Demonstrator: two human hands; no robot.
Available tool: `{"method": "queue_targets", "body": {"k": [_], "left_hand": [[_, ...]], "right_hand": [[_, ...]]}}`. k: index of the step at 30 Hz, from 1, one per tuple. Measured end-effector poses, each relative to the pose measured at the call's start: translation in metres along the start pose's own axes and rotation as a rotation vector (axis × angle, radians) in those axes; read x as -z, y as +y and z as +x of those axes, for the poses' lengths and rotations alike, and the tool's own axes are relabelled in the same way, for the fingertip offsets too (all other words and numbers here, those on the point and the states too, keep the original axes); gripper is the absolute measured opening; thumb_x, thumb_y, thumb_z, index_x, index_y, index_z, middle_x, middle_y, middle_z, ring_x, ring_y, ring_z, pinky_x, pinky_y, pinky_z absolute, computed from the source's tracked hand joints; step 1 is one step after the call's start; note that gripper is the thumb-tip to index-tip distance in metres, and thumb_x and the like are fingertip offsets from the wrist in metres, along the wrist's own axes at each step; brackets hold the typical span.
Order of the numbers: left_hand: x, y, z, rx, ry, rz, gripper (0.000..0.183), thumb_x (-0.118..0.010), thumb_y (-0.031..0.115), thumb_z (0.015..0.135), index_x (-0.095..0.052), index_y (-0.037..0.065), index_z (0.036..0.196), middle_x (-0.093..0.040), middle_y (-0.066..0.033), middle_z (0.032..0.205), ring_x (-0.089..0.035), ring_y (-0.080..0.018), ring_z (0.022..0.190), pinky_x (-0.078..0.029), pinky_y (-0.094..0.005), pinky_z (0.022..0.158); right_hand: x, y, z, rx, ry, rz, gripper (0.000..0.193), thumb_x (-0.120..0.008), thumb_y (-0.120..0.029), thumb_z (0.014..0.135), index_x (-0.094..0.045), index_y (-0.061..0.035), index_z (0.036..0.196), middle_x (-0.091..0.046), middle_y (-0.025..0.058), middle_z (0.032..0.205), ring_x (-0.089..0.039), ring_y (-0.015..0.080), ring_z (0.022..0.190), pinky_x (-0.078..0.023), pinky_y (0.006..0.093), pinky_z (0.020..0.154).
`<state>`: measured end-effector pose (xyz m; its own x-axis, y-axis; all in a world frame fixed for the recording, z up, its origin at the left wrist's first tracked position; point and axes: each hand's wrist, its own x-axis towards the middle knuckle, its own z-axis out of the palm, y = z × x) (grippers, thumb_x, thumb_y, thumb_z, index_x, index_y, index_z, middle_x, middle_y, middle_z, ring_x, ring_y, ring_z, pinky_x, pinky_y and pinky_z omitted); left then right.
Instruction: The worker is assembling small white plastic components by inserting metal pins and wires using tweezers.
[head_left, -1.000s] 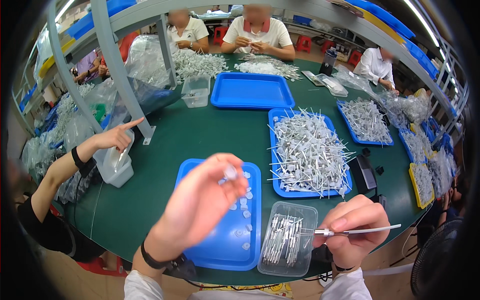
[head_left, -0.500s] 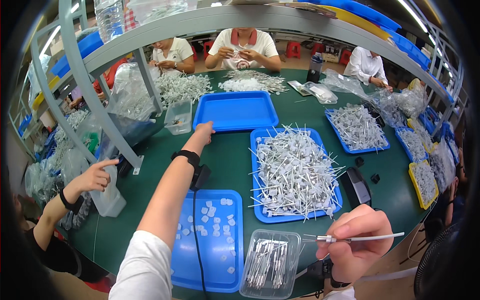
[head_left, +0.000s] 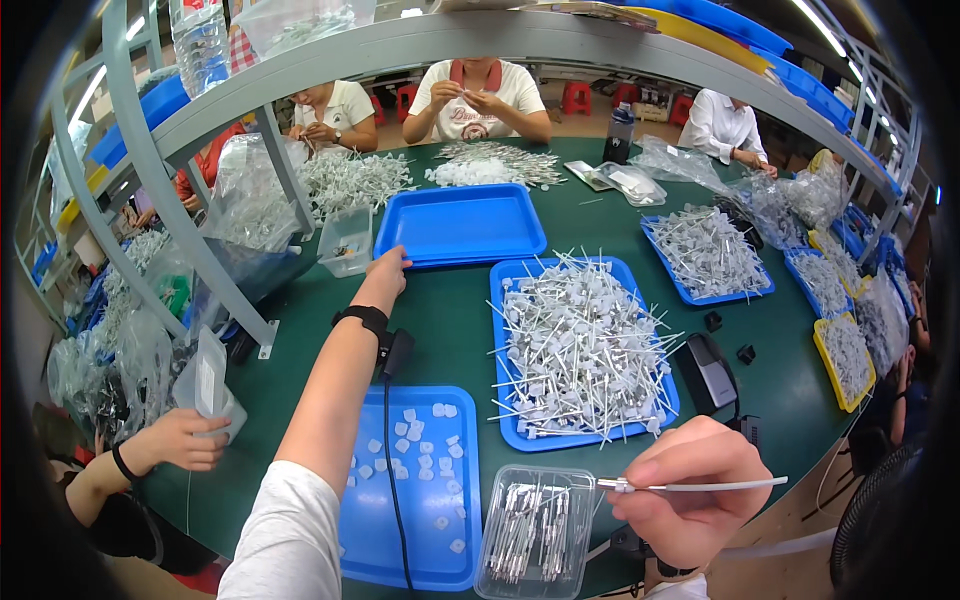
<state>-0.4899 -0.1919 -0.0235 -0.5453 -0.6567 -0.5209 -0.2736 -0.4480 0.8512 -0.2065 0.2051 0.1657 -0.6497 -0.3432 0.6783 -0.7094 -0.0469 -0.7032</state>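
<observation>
My left hand [head_left: 388, 268] reaches out to the near left corner of a blue tray [head_left: 460, 263], stacked on another. Its fingers are bent at the rim and partly hidden, so whether they grip it cannot be seen. Close by at the lower right, my right hand [head_left: 695, 490] is closed, pinching a thin white rod [head_left: 730, 486] with a metal fitting at its left end. That end points over the edge of a clear plastic box [head_left: 488, 530] of metal-tipped rods [head_left: 535, 530]. A blue tray [head_left: 468, 420] of small white caps [head_left: 415, 430] lies under my left forearm.
A blue tray [head_left: 507, 435] heaped with white-capped rods [head_left: 580, 345] stands centre right. A dark device [head_left: 712, 370] sits beside it. The grey shelf frame [head_left: 225, 250] rises at left. A co-worker's hand [head_left: 190, 440] is beside a translucent bin [head_left: 232, 405]; other people sit across the table.
My right hand has shifted slightly left with the rod, nearer the clear box. My left hand has drawn back a little at the tray corner. The co-worker's hand at left has lowered.
</observation>
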Motion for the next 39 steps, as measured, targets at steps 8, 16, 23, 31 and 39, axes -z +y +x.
{"method": "queue_targets", "body": {"k": [8,16,23,31,39], "left_hand": [[-0.009,0.027,0.007,-0.087,-0.168,-0.278,0.019,-0.055,0.018,0.075,-0.049,0.003,0.064,-0.050,-0.0075,0.057,-0.042,-0.0152,0.043,-0.037,-0.0269,0.041],[-0.014,0.054,-0.062,-0.551,-0.302,-0.209,0.020,-0.055,0.015,0.077,-0.050,0.002,0.062,-0.050,-0.0063,0.054,-0.052,-0.0181,0.050,-0.048,-0.0297,0.053],[0.075,0.066,-0.164,-0.778,-0.256,-0.216,0.026,-0.056,0.016,0.074,-0.049,0.003,0.053,-0.052,-0.0073,0.053,-0.051,-0.0166,0.046,-0.044,-0.0265,0.048],[0.231,0.009,-0.281,-0.628,-0.288,-0.337,0.032,-0.056,0.017,0.078,-0.041,0.012,0.050,-0.035,0.0031,0.047,-0.044,-0.0105,0.055,-0.041,-0.0269,0.066],[0.319,-0.048,-0.354,-0.796,-0.001,-0.493,0.029,-0.052,0.017,0.083,-0.041,0.013,0.056,-0.032,0.0050,0.046,-0.038,-0.0043,0.050,-0.040,-0.0231,0.062]], "right_hand": [[-0.002,0.007,0.004,0.104,0.011,-0.044,0.021,-0.067,-0.001,0.069,-0.053,0.0035,0.083,-0.057,0.0118,0.070,-0.056,0.0119,0.056,-0.043,0.0178,0.049],[-0.011,0.002,-0.001,-0.010,0.195,0.006,0.019,-0.066,-0.004,0.071,-0.051,0.0030,0.080,-0.053,0.0098,0.067,-0.052,0.0104,0.047,-0.040,0.0166,0.043],[-0.013,-0.014,-0.014,0.078,0.172,0.592,0.013,-0.059,-0.005,0.077,-0.048,0.0013,0.077,-0.050,0.0097,0.065,-0.050,0.0134,0.047,-0.042,0.0192,0.044],[-0.010,-0.046,-0.041,0.144,-0.462,1.503,0.021,-0.042,-0.016,0.090,-0.047,0.0002,0.078,-0.050,0.0179,0.082,-0.053,0.0279,0.071,-0.046,0.0356,0.061],[0.004,-0.060,-0.040,0.161,-0.688,1.570,0.024,-0.041,-0.020,0.091,-0.044,0.0011,0.079,-0.049,0.0222,0.087,-0.052,0.0313,0.073,-0.047,0.0375,0.062]]}}
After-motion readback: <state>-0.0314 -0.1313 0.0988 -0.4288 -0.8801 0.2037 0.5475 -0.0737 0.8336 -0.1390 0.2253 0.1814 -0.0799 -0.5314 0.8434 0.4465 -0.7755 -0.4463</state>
